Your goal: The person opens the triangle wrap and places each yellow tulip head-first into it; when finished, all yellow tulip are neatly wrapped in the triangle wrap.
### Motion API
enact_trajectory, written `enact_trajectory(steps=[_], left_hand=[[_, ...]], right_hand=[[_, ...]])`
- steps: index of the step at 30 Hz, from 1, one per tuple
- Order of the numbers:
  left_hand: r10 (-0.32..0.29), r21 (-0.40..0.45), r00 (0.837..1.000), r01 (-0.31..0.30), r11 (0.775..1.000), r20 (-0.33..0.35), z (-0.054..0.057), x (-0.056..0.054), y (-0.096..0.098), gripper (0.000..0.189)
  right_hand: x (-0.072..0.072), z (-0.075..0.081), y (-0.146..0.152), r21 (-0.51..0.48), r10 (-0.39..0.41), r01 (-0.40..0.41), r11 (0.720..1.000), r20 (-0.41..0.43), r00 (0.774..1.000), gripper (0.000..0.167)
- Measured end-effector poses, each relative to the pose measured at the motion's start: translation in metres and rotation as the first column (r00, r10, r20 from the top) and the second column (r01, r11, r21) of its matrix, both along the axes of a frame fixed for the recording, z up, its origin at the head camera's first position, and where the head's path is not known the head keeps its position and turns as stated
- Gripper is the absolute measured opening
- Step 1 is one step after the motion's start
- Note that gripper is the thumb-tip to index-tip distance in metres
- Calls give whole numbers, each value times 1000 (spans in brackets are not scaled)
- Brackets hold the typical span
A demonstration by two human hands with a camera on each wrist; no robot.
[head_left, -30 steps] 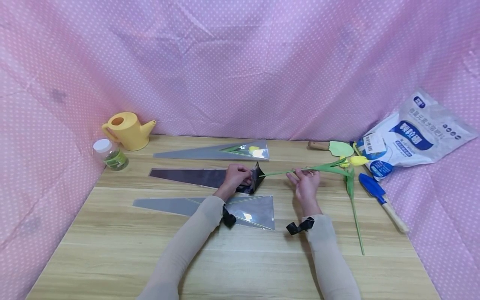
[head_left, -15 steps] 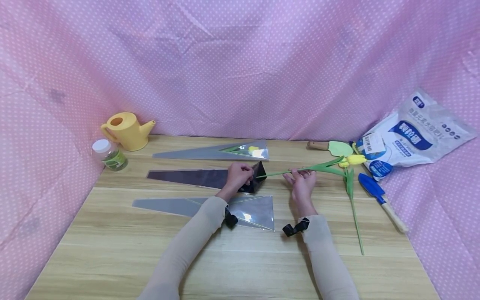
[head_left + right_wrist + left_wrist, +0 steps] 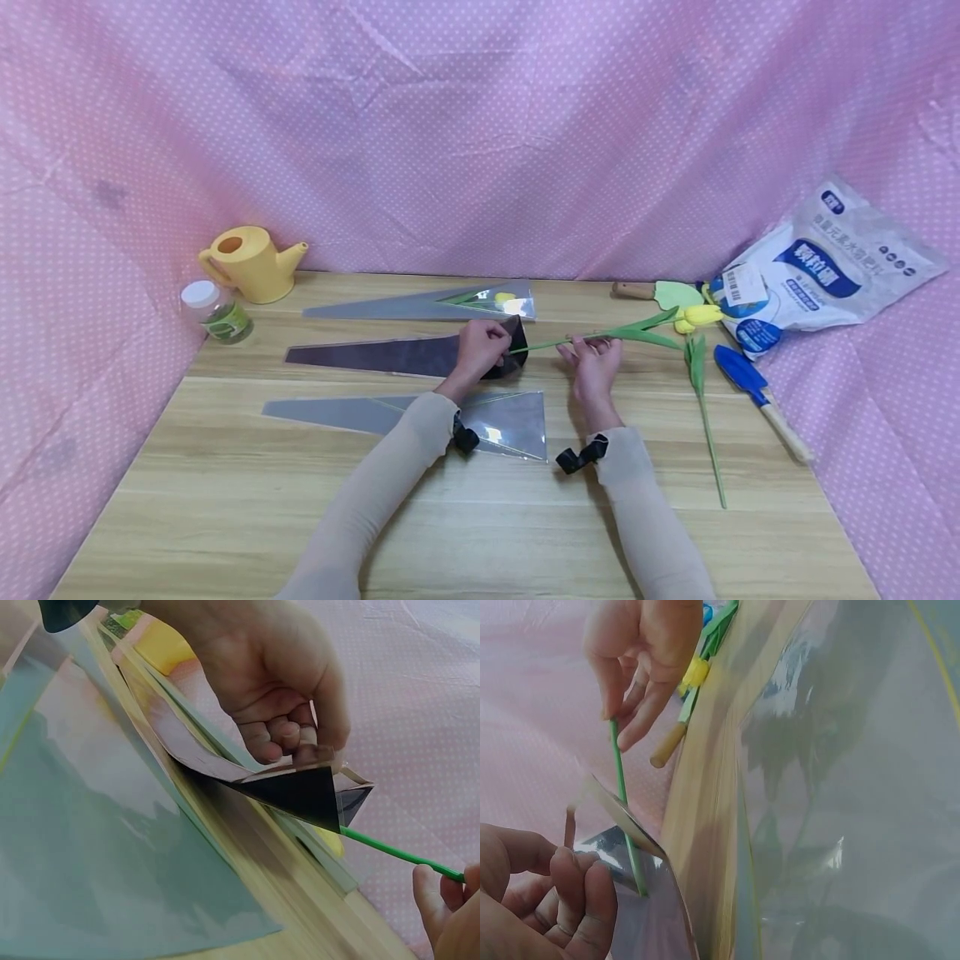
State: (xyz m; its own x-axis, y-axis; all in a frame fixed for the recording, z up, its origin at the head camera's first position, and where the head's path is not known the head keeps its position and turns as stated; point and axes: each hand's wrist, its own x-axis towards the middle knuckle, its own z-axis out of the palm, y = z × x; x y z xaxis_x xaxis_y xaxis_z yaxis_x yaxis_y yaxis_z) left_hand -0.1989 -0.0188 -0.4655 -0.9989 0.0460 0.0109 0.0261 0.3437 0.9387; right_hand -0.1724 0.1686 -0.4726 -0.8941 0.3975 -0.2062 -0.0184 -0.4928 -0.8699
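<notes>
My left hand pinches the mouth edge of the dark tapered flower sleeve, holding the mouth apart. My right hand holds a yellow tulip by its green stem between thumb and fingers, its bloom pointing right. In the left wrist view the stem runs down past the sleeve's raised edge. From the right wrist, the stem enters the black mouth; its tip is hidden there. A second tulip lies on the table, its bloom close to the held one.
A clear sleeve lies in front; another sleeve with a tulip inside lies behind. At left stand a yellow watering can and a jar. At right are a blue trowel, a green trowel and a white bag.
My right hand has moved left with the tulip, bringing its bloom nearer the sleeve. My left hand has shifted slightly right along the sleeve's mouth, which gapes wider than before.
</notes>
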Motion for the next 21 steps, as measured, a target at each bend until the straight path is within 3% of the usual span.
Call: enact_trajectory(steps=[7,16,21], left_hand=[[30,-14,999,-30,999,-14,4,2,2,16],[73,-135,992,-86,987,-99,12,6,7,17],[69,-125,994,-79,989,-82,13,7,8,17]], right_hand=[[-1,3,-2,41,-28,30,999,-47,999,29],[1,1,-10,74,-11,18,997,-91,996,29],[0,-1,-10,78,-19,25,997,-76,997,43]])
